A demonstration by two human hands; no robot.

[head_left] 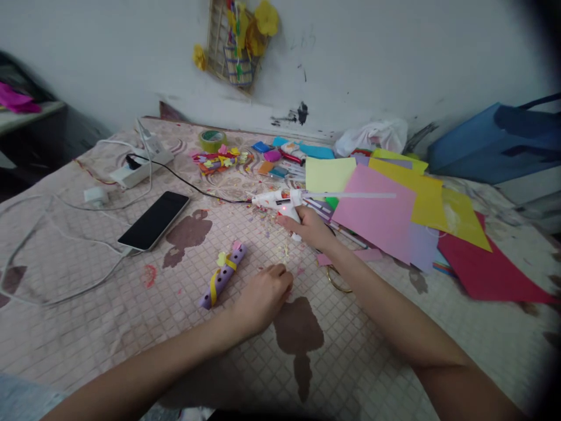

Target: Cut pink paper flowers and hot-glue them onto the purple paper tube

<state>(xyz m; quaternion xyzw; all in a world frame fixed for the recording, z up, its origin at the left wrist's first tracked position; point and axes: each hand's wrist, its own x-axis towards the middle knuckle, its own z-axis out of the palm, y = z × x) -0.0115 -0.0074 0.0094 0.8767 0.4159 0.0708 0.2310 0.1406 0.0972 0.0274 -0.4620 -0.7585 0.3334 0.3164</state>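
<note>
On the patterned tablecloth (359, 356), dotted purple tube (222, 280) lies just beside left hand (268, 291); 1 yellow flower (222, 259), 1 pink flower (237, 245) and yellow strip (213, 289) on it. Left hand curled, can't tell if holding anything. Right hand (310, 227) grips white hot glue gun (272, 200), red light (284, 208) lit, glue stick (372, 195) jutting from the back. Smartphone (154, 221) at far left, white cable (125, 257) plugged in.

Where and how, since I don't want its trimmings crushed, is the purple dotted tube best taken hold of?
Probably the purple dotted tube is best pinched lightly across its near half, thumb and fingers on opposite long sides, from above and the right, where the left hand is. It lies slanted, slim and roughly cylindrical, with the yellow and pink trimmings towards its far end.
</note>
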